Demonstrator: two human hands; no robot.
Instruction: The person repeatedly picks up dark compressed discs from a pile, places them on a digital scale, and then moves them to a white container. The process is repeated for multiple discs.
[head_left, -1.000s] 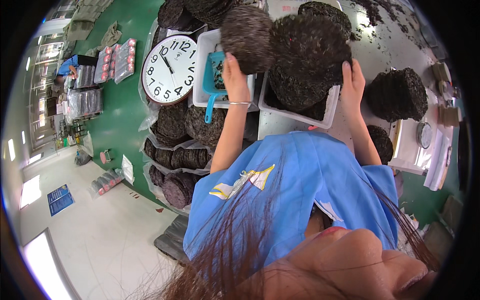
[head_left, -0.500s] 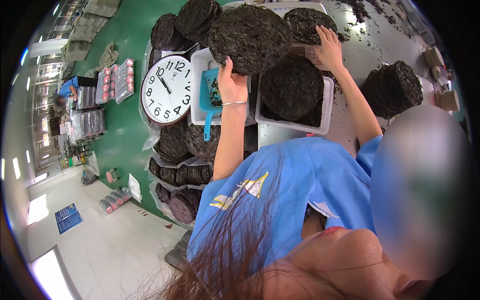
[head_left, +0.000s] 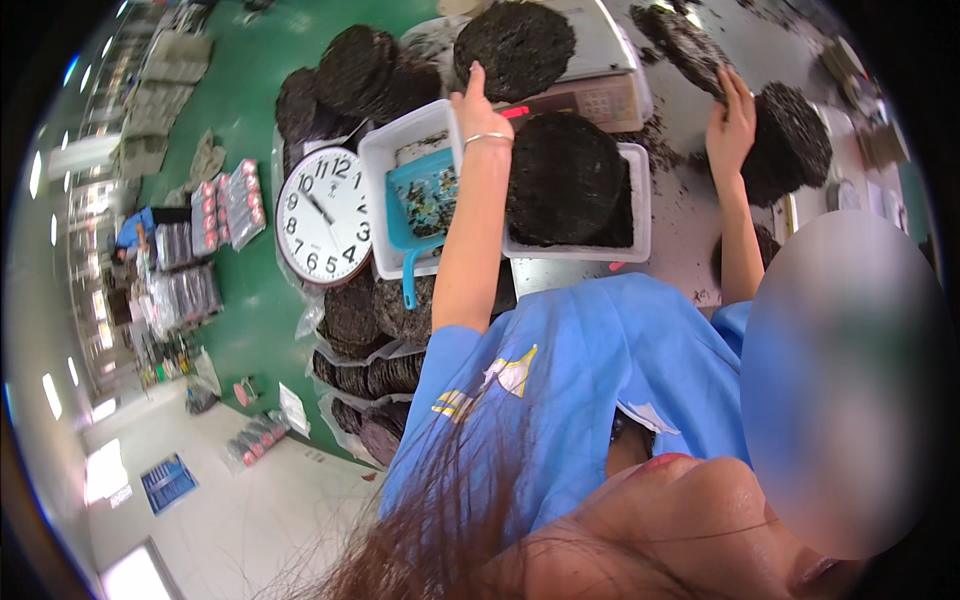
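In the head view, the left hand (head_left: pixel 480 108) has its fingers at the near edge of a blackish round cake (head_left: pixel 513 48), rough and flaky, over a flat-topped scale (head_left: pixel 604 45); whether it grips, I cannot tell. The right hand (head_left: pixel 733 125) pinches a thin, ragged disc (head_left: pixel 685 48), seen nearly edge-on

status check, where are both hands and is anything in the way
Left hand at dark disc's near edge; right hand holding second disc, tilted; nothing seen blocking either; white tub bearing dark stack on near side.
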